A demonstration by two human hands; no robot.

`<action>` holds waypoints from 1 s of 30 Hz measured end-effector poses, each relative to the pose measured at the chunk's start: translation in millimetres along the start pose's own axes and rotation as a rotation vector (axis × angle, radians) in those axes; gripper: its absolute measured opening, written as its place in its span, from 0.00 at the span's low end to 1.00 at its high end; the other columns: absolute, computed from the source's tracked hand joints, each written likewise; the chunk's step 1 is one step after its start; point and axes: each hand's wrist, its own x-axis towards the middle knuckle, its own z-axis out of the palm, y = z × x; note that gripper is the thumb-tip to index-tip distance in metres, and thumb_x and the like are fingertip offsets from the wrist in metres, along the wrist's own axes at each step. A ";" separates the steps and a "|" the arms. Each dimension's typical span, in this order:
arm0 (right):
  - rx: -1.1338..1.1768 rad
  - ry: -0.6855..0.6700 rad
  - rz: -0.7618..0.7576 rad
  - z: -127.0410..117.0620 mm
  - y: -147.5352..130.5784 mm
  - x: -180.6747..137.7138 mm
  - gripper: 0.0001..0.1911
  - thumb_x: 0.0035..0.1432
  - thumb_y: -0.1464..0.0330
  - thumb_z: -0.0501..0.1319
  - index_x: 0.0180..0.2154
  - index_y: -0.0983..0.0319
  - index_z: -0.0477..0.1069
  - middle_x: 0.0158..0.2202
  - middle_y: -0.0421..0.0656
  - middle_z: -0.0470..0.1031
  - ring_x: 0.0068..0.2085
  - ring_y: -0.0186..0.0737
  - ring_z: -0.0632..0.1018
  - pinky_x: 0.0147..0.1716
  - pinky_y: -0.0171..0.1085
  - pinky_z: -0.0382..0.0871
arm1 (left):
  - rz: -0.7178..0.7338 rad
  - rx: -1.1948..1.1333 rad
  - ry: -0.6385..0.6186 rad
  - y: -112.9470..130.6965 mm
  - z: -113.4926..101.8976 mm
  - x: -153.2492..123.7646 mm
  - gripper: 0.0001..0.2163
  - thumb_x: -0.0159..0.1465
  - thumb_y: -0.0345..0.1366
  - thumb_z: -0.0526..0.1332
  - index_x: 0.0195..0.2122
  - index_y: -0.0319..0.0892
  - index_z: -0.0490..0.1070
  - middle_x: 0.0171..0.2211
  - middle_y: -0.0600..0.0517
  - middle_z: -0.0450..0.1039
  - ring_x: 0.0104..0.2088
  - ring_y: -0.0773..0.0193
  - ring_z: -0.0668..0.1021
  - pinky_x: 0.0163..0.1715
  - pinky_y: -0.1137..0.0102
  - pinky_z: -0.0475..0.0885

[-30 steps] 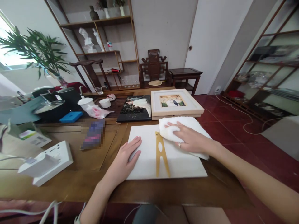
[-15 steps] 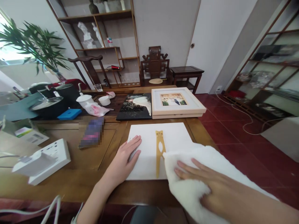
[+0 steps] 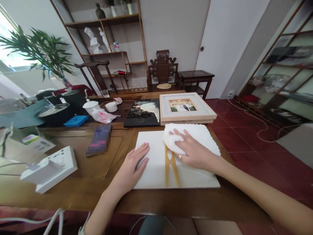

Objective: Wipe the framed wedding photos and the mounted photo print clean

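Note:
A flat white panel [image 3: 151, 176] lies near the table's front edge, with a yellow two-legged stand piece [image 3: 171, 168] on its upper face. My left hand [image 3: 134, 166] rests flat on the panel's left edge, fingers stretched out. A fluffy white cloth [image 3: 201, 137] covers the panel's far right part and the top of the yellow piece. Bunching and pressing this cloth against the panel is my right hand [image 3: 188, 145], which wears a ring. The panel's far right corner is hidden under the cloth.
Behind the panel are a framed photo [image 3: 192, 117] and a dark picture panel [image 3: 130, 122]. To the left lie a white power strip [image 3: 65, 163], a blurred purple packet [image 3: 97, 140], a blue box [image 3: 75, 121] and white teaware [image 3: 91, 106].
My right hand has moved the cloth forward and left, from the panel's near right side onto the top of the yellow piece, whose legs now show. My left hand stays on the panel.

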 end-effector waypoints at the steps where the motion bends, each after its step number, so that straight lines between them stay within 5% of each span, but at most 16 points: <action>1: -0.003 -0.026 -0.013 0.8 -8.3 -8.0 0.17 0.49 0.76 0.55 0.42 0.66 0.73 0.65 0.56 0.53 0.66 0.57 0.47 0.61 0.61 0.42 | 0.004 -0.002 0.002 -0.1 0.2 0.0 0.18 0.67 0.38 0.50 0.57 0.43 0.65 0.60 0.47 0.63 0.61 0.56 0.64 0.60 0.53 0.60; 5: 0.011 -0.109 -0.146 12.3 -45.9 -46.9 0.11 0.45 0.72 0.60 0.34 0.64 0.76 0.66 0.55 0.49 0.66 0.64 0.43 0.59 0.66 0.37 | 0.017 -0.008 0.017 -1.4 1.6 -0.2 0.18 0.67 0.37 0.50 0.58 0.45 0.64 0.60 0.48 0.63 0.61 0.56 0.64 0.60 0.54 0.61; 10: 0.012 -0.118 -0.253 17.7 -61.0 -64.2 0.22 0.47 0.71 0.61 0.47 0.65 0.73 0.65 0.55 0.52 0.65 0.63 0.48 0.60 0.64 0.42 | 0.019 -0.002 0.011 -2.6 2.1 -0.2 0.19 0.67 0.38 0.50 0.58 0.44 0.64 0.60 0.48 0.62 0.61 0.55 0.64 0.60 0.53 0.60; 14: 0.095 -0.156 -0.216 -0.1 -37.4 -40.4 0.21 0.47 0.71 0.60 0.45 0.67 0.74 0.65 0.56 0.52 0.66 0.57 0.47 0.62 0.59 0.41 | 0.004 0.004 -0.006 -1.1 0.6 -0.8 0.19 0.67 0.39 0.50 0.58 0.44 0.64 0.60 0.48 0.62 0.61 0.55 0.63 0.60 0.53 0.60; 18: 0.111 -0.035 -0.129 -8.1 -11.0 0.7 0.13 0.58 0.69 0.55 0.42 0.66 0.73 0.59 0.56 0.65 0.65 0.54 0.53 0.61 0.55 0.48 | -0.006 -0.002 -0.011 0.5 -0.9 -0.6 0.19 0.67 0.39 0.50 0.58 0.43 0.64 0.61 0.48 0.62 0.62 0.56 0.63 0.60 0.54 0.60; 22: 0.120 0.045 -0.048 -5.0 -2.9 27.3 0.16 0.64 0.65 0.50 0.42 0.66 0.72 0.51 0.55 0.73 0.63 0.55 0.58 0.59 0.55 0.52 | -0.002 -0.012 -0.006 1.6 -1.6 0.9 0.18 0.67 0.39 0.50 0.57 0.45 0.65 0.60 0.48 0.62 0.62 0.56 0.63 0.60 0.54 0.59; 27: 0.017 -0.078 -0.104 1.4 -29.2 7.3 0.13 0.53 0.72 0.58 0.41 0.67 0.74 0.63 0.59 0.56 0.66 0.60 0.47 0.59 0.64 0.42 | -0.005 -0.010 0.003 1.2 -1.0 1.3 0.19 0.67 0.39 0.51 0.57 0.44 0.65 0.60 0.48 0.63 0.61 0.55 0.64 0.60 0.53 0.60; 30: 0.024 -0.153 -0.195 5.7 -56.5 -20.1 0.14 0.49 0.67 0.62 0.39 0.65 0.76 0.65 0.60 0.51 0.65 0.65 0.45 0.58 0.67 0.39 | 0.003 -0.014 0.005 -0.1 0.0 0.9 0.18 0.67 0.38 0.51 0.58 0.45 0.64 0.60 0.48 0.63 0.61 0.55 0.64 0.60 0.53 0.60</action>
